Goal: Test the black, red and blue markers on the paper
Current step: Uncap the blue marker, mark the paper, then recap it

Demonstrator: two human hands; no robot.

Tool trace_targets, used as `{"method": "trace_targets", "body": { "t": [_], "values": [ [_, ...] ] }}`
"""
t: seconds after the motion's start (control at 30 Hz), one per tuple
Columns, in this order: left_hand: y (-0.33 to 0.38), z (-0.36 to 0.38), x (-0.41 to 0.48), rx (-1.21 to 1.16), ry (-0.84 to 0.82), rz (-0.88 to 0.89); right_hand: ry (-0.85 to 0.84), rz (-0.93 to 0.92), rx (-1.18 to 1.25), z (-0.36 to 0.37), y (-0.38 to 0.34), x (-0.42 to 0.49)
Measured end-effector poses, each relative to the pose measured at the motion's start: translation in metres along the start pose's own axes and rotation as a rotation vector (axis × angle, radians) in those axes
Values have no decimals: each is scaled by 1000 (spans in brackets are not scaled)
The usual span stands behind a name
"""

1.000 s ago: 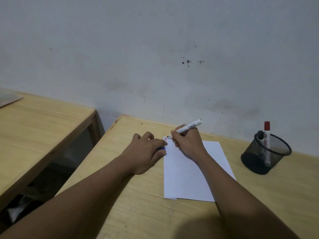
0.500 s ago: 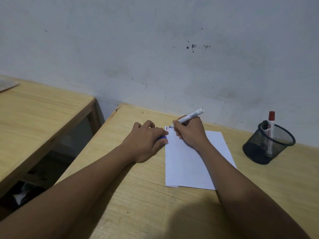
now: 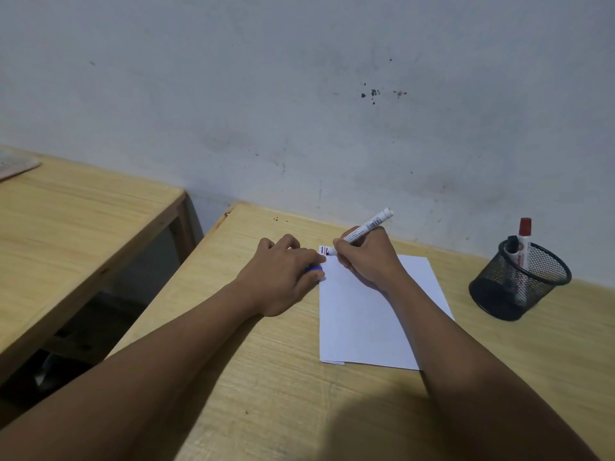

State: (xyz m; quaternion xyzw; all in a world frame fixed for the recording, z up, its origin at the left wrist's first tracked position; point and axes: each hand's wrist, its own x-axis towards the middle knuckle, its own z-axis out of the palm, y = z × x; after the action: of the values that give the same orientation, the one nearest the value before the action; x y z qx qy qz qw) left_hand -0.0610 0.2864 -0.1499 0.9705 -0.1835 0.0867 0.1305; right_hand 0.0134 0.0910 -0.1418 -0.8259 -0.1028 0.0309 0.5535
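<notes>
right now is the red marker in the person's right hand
No, the red marker stands in the mesh cup, while the right hand holds a white-barrelled marker.

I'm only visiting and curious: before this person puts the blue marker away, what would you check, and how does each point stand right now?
1. Marks on the paper: red and blue strokes at the top left corner, ok; black mark, cannot tell.
2. Blue marker gripped in right hand: ok.
3. Blue cap within reach, under left hand: ok.
4. Paper held still by left hand: ok.
5. Room in mesh cup beside red marker and black marker: ok.
</notes>
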Motion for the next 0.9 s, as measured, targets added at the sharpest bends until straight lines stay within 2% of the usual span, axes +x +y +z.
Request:
{"method": "trace_targets", "body": {
  "t": [0.17, 0.37, 0.5, 0.57, 0.63, 0.73, 0.9],
  "values": [
    [0, 0, 0, -6, 5, 5, 15, 25, 78, 0, -4, -1],
    [3, -4, -1, -15, 22, 5, 124, 37, 429, -14, -24, -7],
    [12, -10, -6, -5, 103, 17, 150, -84, 316, -37, -52, -25],
    [21, -15, -7, -27, 194, -7, 133, -82, 356, -52, -66, -36],
    [34, -25, -2, -127, 295, -51, 122, -69, 445, -67, -79, -47],
    [62, -56, 18, -428, 366, -88, 143, -98, 536, -89, -98, -65],
    [121, -112, 49, -630, 476, 11, 256, -197, 640, -118, -128, -97]
  ]
}}
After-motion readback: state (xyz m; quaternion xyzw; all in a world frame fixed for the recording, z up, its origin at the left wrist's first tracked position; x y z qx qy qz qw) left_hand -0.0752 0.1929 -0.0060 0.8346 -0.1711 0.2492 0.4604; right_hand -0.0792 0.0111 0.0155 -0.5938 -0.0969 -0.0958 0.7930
